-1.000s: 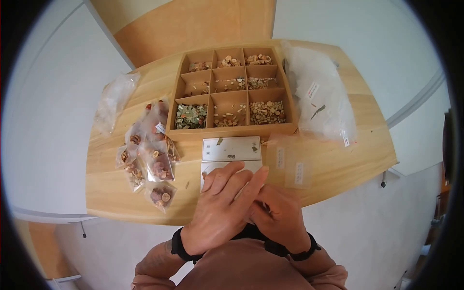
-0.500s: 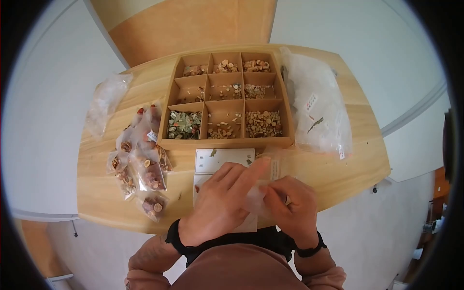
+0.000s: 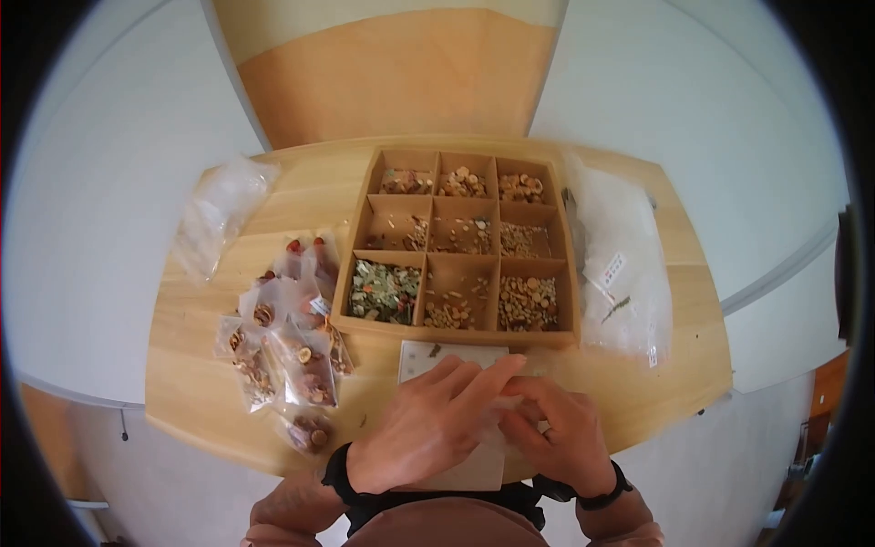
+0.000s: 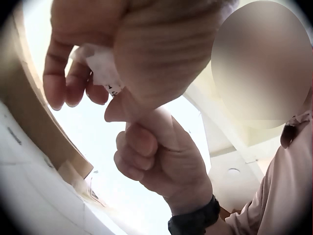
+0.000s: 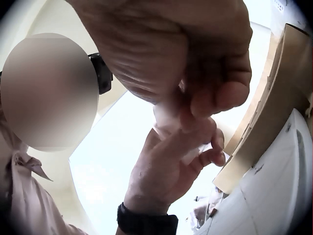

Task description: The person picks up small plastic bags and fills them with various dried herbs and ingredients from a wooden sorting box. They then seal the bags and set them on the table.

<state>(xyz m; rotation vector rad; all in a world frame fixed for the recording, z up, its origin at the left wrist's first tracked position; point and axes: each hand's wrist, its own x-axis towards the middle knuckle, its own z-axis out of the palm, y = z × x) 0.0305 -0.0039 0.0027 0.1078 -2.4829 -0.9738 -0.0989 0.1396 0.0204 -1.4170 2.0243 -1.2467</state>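
Over the near edge of the table, my left hand (image 3: 424, 419) and right hand (image 3: 565, 433) meet. A small translucent bag (image 4: 100, 63) with printed characters is held in the left hand, between thumb and fingers. The right hand's thumb and forefinger pinch at the bag's edge, partly hidden by the fingers. Beneath the hands lies a flat white device (image 3: 474, 469), with a leaf scrap on its far part. Just beyond it is a cardboard box (image 3: 456, 337) divided into compartments of dried herbs, slices and seeds.
Several filled clear sachets (image 3: 305, 365) lie to the left of the box. An empty-looking plastic bag (image 3: 223, 214) rests at the far left. A large translucent bag (image 3: 624, 237) with labels and a leaf scrap lies along the box's right side.
The hands first came slightly apart, showing the translucent bag between them, then drew close again at the fingertips. The head view has tilted up, so the box appears lower.
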